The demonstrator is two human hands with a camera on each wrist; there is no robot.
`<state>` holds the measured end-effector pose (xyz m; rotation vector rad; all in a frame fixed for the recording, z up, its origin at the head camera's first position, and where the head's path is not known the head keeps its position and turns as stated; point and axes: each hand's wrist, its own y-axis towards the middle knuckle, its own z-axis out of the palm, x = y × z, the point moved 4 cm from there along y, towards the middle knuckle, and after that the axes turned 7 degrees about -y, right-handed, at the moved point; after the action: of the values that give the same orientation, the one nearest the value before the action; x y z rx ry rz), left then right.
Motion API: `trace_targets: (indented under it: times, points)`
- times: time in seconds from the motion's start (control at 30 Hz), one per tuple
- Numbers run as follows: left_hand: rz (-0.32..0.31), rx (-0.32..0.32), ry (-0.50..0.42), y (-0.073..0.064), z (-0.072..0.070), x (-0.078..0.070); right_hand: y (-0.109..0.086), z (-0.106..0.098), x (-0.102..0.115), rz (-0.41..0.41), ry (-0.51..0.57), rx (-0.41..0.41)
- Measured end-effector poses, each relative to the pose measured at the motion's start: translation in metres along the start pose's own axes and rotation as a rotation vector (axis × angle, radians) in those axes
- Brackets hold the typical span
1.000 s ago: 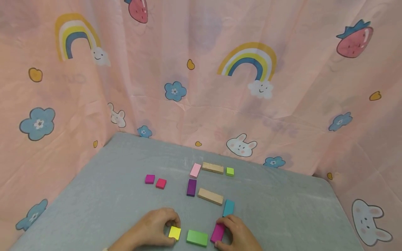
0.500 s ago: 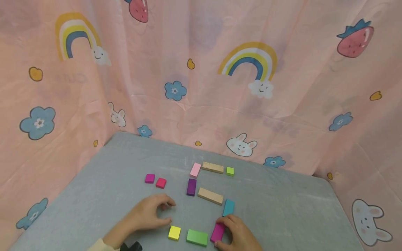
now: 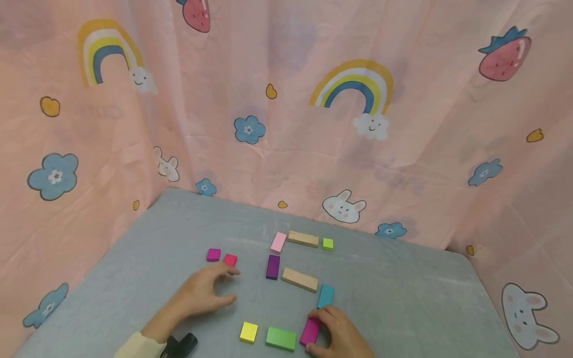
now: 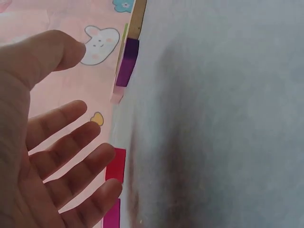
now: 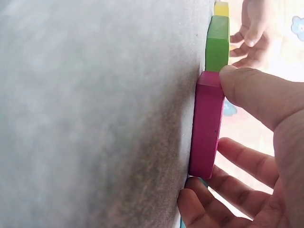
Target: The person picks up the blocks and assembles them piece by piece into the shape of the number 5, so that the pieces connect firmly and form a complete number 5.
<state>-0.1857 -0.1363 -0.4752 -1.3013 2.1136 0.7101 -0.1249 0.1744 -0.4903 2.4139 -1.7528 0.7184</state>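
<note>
My left hand (image 3: pixel 197 296) hovers over the table's left half with thumb and fingers spread, nothing between them. Its fingertips come close to a small red block (image 3: pixel 231 259), partly covered in the head view; a small magenta square block (image 3: pixel 213 254) lies just beyond. My right hand (image 3: pixel 342 334) holds a magenta oblong block (image 5: pixel 207 126) by its two ends, thumb at the near one and fingers at the far one. That block lies flat on the table, between a green block (image 3: pixel 280 338) and a blue block (image 3: pixel 326 296). A yellow block (image 3: pixel 248 332) sits left of the green one.
Farther back lie a purple block (image 3: pixel 272 267), a pink block (image 3: pixel 278 242), two bare wooden blocks, one nearer (image 3: pixel 300 279), and a lime block (image 3: pixel 328 244). A grey cloth covers the table (image 3: pixel 403 293). Pink printed curtains (image 3: pixel 286 164) hang around it.
The left hand has let go of the yellow block and moved away, up and left toward the red block. My right hand stays on the magenta oblong block.
</note>
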Motion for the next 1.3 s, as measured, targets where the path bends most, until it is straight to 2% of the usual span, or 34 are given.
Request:
trace_targets:
  times: [0.27, 0.37, 0.57, 0.83, 1.3]
  points:
    - [-0.053, -0.127, 0.092, 0.011, -0.006, 0.007, 0.0, 0.0, -0.001, -0.01, -0.009, 0.001]
    - [-0.08, -0.156, 0.105, 0.016, -0.006, 0.009, 0.0, -0.001, -0.001, -0.019, -0.009, -0.004]
    - [-0.109, -0.172, 0.132, 0.025, -0.006, 0.014, -0.002, -0.002, 0.0, -0.034, -0.009, -0.011]
    - [-0.078, -0.21, 0.168, 0.03, -0.008, 0.02, -0.003, -0.002, -0.001, -0.082, -0.047, -0.066]
    - [-0.045, -0.208, 0.196, 0.035, -0.006, 0.021, -0.002, -0.002, -0.001, -0.075, -0.035, -0.045]
